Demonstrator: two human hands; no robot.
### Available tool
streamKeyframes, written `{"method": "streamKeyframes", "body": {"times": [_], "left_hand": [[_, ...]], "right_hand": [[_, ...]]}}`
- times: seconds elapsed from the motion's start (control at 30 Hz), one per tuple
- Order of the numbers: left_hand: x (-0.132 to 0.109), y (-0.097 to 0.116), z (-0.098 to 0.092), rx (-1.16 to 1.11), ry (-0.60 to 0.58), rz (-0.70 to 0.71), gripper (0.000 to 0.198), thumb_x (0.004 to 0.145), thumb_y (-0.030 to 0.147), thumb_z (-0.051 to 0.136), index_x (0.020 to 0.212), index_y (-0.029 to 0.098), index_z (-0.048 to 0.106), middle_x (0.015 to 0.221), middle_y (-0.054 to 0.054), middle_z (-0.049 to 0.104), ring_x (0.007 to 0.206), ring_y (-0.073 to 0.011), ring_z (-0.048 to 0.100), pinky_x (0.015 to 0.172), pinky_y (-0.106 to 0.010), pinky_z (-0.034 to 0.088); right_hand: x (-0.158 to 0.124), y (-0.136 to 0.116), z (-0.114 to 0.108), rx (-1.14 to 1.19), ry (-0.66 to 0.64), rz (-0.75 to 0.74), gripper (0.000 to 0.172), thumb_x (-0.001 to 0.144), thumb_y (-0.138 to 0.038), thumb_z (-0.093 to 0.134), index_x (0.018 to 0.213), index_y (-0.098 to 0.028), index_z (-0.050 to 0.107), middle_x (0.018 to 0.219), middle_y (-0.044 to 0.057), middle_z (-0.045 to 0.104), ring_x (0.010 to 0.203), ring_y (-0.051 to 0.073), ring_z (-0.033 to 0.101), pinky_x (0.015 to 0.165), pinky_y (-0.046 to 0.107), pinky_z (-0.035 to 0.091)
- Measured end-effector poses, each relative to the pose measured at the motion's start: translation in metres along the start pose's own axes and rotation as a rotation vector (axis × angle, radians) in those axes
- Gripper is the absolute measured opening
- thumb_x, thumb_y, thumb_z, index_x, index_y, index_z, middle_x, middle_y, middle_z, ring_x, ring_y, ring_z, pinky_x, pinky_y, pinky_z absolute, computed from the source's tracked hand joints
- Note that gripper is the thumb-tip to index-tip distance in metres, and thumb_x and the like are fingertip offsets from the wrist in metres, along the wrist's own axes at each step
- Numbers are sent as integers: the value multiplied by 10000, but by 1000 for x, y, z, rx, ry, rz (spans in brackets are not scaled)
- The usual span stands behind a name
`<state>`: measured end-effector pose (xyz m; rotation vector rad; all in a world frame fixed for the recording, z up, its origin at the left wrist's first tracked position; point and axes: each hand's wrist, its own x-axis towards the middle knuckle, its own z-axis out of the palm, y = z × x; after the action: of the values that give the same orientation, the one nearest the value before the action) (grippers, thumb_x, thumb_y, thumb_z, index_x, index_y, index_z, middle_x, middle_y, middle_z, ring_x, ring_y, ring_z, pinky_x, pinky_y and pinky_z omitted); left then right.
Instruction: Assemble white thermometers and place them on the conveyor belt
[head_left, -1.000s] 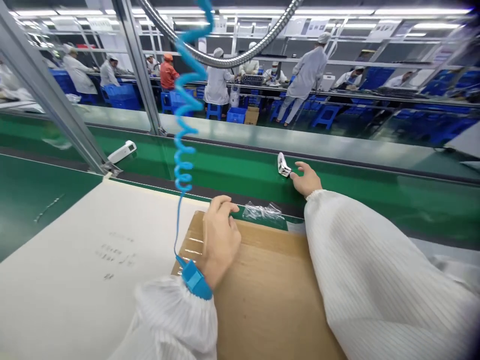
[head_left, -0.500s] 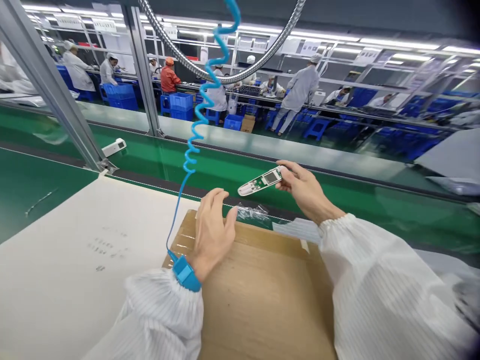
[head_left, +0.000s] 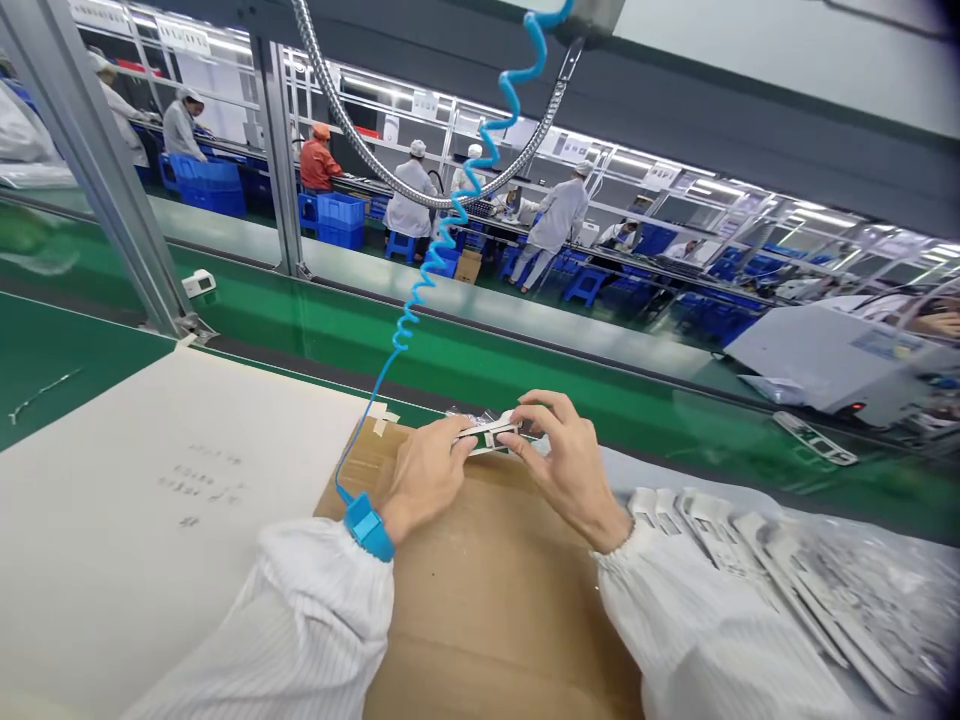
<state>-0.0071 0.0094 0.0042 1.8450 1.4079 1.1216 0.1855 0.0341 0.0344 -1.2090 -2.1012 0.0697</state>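
Above the far edge of the brown cardboard (head_left: 480,600), a slim white device housing (head_left: 491,432) is held between both hands. My left hand (head_left: 427,475) grips its left end, thumb and fingers closed. On the other end, the thumb and fingers of my right hand (head_left: 566,455) pinch the housing. It is seen nearly edge-on and partly hidden by the fingers, with gaps between its white strips. A blue wrist strap (head_left: 369,527) with a coiled cord (head_left: 435,265) is on my left wrist.
Several white casing parts (head_left: 720,535) and clear plastic bags (head_left: 885,570) lie at right. Another white casing (head_left: 815,438) rests on the green conveyor belt (head_left: 337,330); a small white device (head_left: 199,284) is at left. A metal post (head_left: 97,170) stands left. Co-workers sit and stand beyond.
My left hand has closed on the housing, which my right hand alone held before. The right hand has come down and nearer; the housing has turned edge-on. The view has swung right.
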Motion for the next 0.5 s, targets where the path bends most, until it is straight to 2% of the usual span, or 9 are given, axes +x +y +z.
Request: {"method": "streamKeyframes", "body": {"times": [0.17,0.23,0.3,0.4,0.5], "left_hand": [[0,-4,1,69,58,17,270,959,270,455,1113,266,677,1094,-62,724,978,-233,664,834,-319,471],[2,-8,0,131,94,-59,267,955,277,459,1102,258,681,1036,-80,735,944,-258,670,790,-332,462],[6,-13,-4,188,172,-211,272,956,287,446,1073,229,684,958,-110,735,892,-283,672,737,-344,445],[13,-23,-11,131,316,-390,258,951,299,449,1023,197,675,893,-123,723,843,-277,666,709,-339,428],[18,-34,-15,-86,365,-430,226,934,314,485,962,185,668,804,-86,705,778,-236,650,717,-324,430]], "right_hand": [[6,-7,9,-301,74,-124,162,984,-349,535,934,-277,672,1053,42,684,877,210,619,817,408,323],[7,-14,13,-339,18,-168,193,990,-319,518,867,-262,655,972,37,698,864,214,603,829,416,306],[9,-19,19,-272,-91,-186,207,989,-287,503,818,-247,612,936,33,701,857,212,591,847,416,304],[14,-12,34,-108,-153,-52,170,984,-258,459,843,-240,552,879,24,686,798,196,579,840,398,329],[21,11,53,-157,-185,162,161,950,-278,475,814,-228,544,826,34,672,807,221,576,793,387,339]]}}
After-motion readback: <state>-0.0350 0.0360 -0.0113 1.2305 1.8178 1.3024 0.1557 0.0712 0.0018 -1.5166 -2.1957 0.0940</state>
